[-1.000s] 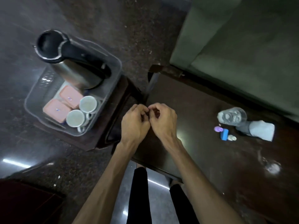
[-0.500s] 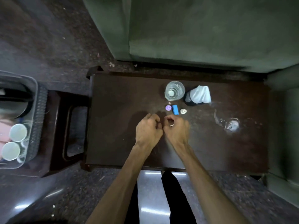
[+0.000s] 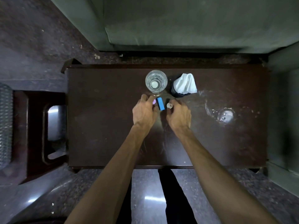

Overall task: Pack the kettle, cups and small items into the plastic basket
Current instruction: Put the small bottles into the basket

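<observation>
On the dark wooden table [image 3: 100, 126] lie three small items: a purple round piece [image 3: 154, 101], a blue block [image 3: 160, 103] and a small white cap [image 3: 169, 105]. My left hand [image 3: 144, 113] hovers over the purple piece, fingers curled and apart, partly hiding it. My right hand [image 3: 178, 116] sits just right of the white cap, fingertips touching or almost touching it. Neither hand clearly grips anything. Only the patterned edge of the plastic basket [image 3: 5, 125] shows at the far left; the kettle and cups are out of view.
Behind the small items stand a clear glass [image 3: 156, 82] and a dark container with a white cloth [image 3: 185, 84] in it. A wet smear [image 3: 224, 114] marks the table's right side. A green sofa [image 3: 178, 21] borders the far edge. A dark stool [image 3: 37, 130] stands at the left.
The view has swung right from the basket to the table. My hands, joined together before, have separated and moved forward to the small items.
</observation>
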Demonstrator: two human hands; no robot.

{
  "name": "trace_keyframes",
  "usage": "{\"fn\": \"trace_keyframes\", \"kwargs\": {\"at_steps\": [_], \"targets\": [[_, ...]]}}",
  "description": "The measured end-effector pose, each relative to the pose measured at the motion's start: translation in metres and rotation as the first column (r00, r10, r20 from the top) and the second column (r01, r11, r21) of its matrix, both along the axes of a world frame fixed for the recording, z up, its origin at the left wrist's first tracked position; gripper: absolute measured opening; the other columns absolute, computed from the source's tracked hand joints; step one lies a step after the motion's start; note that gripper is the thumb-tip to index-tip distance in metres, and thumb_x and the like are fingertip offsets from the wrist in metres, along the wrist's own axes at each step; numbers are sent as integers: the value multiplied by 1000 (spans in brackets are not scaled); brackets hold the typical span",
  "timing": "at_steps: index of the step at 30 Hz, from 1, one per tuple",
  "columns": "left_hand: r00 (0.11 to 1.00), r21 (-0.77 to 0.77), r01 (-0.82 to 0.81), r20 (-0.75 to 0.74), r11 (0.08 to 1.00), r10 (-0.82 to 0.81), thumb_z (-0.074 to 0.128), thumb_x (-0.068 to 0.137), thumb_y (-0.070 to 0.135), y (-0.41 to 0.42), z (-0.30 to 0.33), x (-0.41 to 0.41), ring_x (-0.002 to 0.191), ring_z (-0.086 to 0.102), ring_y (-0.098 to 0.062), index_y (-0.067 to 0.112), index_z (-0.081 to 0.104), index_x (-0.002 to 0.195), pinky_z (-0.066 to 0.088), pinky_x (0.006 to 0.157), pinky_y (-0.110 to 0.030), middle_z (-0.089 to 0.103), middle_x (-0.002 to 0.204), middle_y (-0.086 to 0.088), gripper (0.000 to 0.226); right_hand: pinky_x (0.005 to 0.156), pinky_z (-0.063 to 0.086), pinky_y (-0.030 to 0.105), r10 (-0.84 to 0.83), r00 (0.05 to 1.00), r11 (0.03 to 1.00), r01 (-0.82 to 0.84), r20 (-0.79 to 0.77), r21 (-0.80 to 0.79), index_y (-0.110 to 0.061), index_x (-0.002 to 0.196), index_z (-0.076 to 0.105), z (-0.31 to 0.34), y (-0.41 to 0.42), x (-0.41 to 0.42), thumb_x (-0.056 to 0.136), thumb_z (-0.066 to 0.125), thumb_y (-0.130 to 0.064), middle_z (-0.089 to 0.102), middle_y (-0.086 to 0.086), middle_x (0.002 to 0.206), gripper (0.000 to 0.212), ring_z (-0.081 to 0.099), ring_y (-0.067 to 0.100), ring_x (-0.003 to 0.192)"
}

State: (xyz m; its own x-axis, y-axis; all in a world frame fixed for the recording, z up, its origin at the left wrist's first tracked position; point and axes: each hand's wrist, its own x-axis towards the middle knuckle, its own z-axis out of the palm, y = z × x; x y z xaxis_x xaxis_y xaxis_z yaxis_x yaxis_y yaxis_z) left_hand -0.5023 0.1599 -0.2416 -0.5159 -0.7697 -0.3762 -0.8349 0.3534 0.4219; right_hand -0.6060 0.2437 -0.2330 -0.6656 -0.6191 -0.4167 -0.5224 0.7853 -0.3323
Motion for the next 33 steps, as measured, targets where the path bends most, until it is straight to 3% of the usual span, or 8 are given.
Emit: {"fn": "trace_keyframes", "kwargs": {"at_steps": [7, 10, 13, 21, 28, 33], "targets": [[1000, -35, -16, 24, 999, 17, 61, 98, 22, -2, -3, 10, 93, 70, -34, 12, 67, 114, 51, 73, -40, 69, 109, -9, 20, 78, 53, 39, -131, 990, 991, 131, -50, -8, -19, 112, 75, 4, 4, 6, 89, 67, -24, 76, 12, 105, 25, 71, 41, 96], [993, -17, -118, 2, 993, 118, 62, 96, 25, -5, 3, 26, 90, 70, -35, 13, 67, 105, 52, 72, -42, 72, 102, -9, 17, 70, 48, 34, -140, 990, 987, 137, -30, -84, -21, 101, 75, 14, -5, 22, 89, 68, -31, 78, 7, 93, 18, 72, 36, 88], [957, -4, -282, -75, 959, 281, 65, 94, 30, -12, 17, 48, 85, 70, -35, 15, 67, 98, 51, 70, -40, 74, 96, -5, 15, 73, 54, 37, -118, 993, 986, 120, 29, -117, -23, 103, 75, 27, -28, 47, 88, 68, -37, 79, 5, 91, 21, 72, 35, 89], [745, 24, -626, -275, 779, 607, 72, 87, 36, -56, 65, 146, 74, 69, -24, 20, 61, 91, 54, 72, -44, 70, 78, 5, 20, 68, 57, 35, 17, 988, 965, 24, 151, -263, -25, 95, 72, 63, -112, 146, 82, 74, -40, 75, -5, 81, 19, 71, 17, 73], [526, -5, -820, -402, 573, 749, 74, 88, 37, -95, 101, 268, 74, 69, -12, 23, 61, 92, 56, 73, -42, 71, 79, 9, 19, 67, 61, 39, 223, 949, 907, -119, 221, -404, -28, 87, 67, 91, -182, 260, 78, 75, -47, 72, -14, 74, 22, 70, 4, 69], [386, -95, -915, -486, 392, 784, 77, 84, 30, -118, 118, 355, 72, 67, -11, 19, 63, 89, 55, 72, -37, 70, 78, 9, 18, 65, 60, 40, 425, 874, 822, -265, 234, -504, -25, 86, 67, 107, -222, 347, 79, 78, -44, 73, -13, 73, 22, 72, 4, 69]]}}
